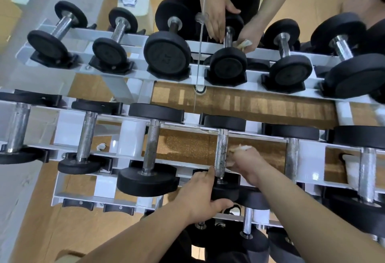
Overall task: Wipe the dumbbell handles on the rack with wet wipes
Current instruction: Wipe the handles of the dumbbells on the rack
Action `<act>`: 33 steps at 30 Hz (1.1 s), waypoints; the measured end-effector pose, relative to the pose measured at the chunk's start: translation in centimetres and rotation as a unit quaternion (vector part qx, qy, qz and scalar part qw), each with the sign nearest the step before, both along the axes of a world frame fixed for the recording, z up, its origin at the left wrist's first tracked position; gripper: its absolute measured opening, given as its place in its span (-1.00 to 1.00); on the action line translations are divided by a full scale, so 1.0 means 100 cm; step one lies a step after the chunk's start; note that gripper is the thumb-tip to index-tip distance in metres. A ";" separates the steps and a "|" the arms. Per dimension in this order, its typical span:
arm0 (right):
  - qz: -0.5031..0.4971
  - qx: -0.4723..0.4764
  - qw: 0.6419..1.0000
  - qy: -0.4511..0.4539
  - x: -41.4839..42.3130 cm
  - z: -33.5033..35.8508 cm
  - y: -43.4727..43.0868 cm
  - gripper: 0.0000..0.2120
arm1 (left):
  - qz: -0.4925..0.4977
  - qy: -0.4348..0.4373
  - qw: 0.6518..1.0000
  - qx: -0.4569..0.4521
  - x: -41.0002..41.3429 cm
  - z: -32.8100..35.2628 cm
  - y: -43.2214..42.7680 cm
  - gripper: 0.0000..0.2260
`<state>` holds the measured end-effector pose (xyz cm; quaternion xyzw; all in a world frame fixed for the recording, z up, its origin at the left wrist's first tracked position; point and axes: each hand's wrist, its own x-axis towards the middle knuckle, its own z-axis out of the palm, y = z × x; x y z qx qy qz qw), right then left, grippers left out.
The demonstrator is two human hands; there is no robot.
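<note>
White rack (68, 124) | speckled knurled handle (221, 152) | left hand (200, 196) grips dumbbell head (226, 192) | right hand (248, 164) clutches wipe (242, 148)

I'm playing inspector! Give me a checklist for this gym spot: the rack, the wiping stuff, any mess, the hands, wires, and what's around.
Surface: white rack with rows of dumbbells that have chrome handles and black ends.
Job's things: wipe held against the side of one handle.
Clutter: crumpled white scrap below the rack rails.
Hands: left hand grips that dumbbell's near end; right hand holds the wipe to the handle.
Cables: nothing seen.
Surroundings: mirror behind the rack, showing the rack and the person; brown floor.
</note>
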<state>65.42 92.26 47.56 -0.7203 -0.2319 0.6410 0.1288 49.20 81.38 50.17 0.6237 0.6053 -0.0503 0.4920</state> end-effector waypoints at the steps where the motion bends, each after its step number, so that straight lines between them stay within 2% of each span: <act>1: -0.042 -0.002 0.998 0.044 -0.005 -0.001 0.012 -0.74 | 0.000 0.000 1.000 -0.003 0.000 0.000 0.000 -0.06; 2: -0.084 -0.007 0.993 0.085 -0.011 0.000 0.023 -0.69 | -0.001 -0.001 1.000 -0.006 0.000 0.000 0.001 -0.06; 4: -0.105 -0.018 0.985 0.138 -0.020 0.005 0.033 -0.67 | 0.001 -0.001 1.000 -0.008 0.001 0.001 0.001 -0.05; 9: 0.016 -0.091 0.979 0.180 -0.003 0.014 0.003 -0.56 | 0.009 -0.009 1.000 -0.003 0.001 0.003 0.001 -0.04; 12: 0.023 -0.100 0.973 0.205 0.001 0.014 0.006 -0.56 | 0.018 -0.015 1.000 -0.006 0.001 0.004 0.002 -0.08; 14: -0.060 -0.084 0.960 0.260 -0.004 0.011 0.016 -0.57 | 0.019 -0.012 1.000 -0.009 0.000 0.005 0.002 -0.10; 16: -0.171 -0.067 0.929 0.321 -0.013 0.008 0.022 -0.62 | 0.011 -0.007 1.000 -0.009 0.001 0.004 0.002 -0.10; 18: -0.186 -0.061 0.929 0.315 -0.018 0.001 0.023 -0.67 | 0.010 -0.002 1.000 -0.009 0.001 0.003 0.002 -0.10; 20: -0.137 -0.065 0.945 0.289 -0.014 0.001 0.019 -0.65 | 0.008 -0.003 1.000 -0.010 0.000 0.001 0.002 -0.09; 24: 0.023 -0.110 0.969 0.221 0.002 0.008 0.013 -0.60 | 0.001 -0.002 1.000 -0.002 0.000 0.000 0.002 -0.09; 25: 0.028 -0.113 0.970 0.212 0.003 0.010 0.015 -0.60 | -0.001 -0.001 1.000 -0.003 0.000 0.000 0.002 -0.09; 29: -0.109 -0.062 0.955 0.268 -0.009 0.016 0.028 -0.63 | -0.008 0.006 1.000 -0.012 0.001 0.000 0.003 -0.06; 31: -0.117 -0.014 0.968 0.220 -0.017 0.014 0.027 -0.69 | -0.005 0.002 1.000 -0.009 0.000 0.001 0.003 -0.06; 33: -0.095 0.028 0.987 0.127 -0.015 0.004 0.010 -0.73 | -0.009 -0.004 1.000 -0.008 0.000 0.004 0.003 -0.06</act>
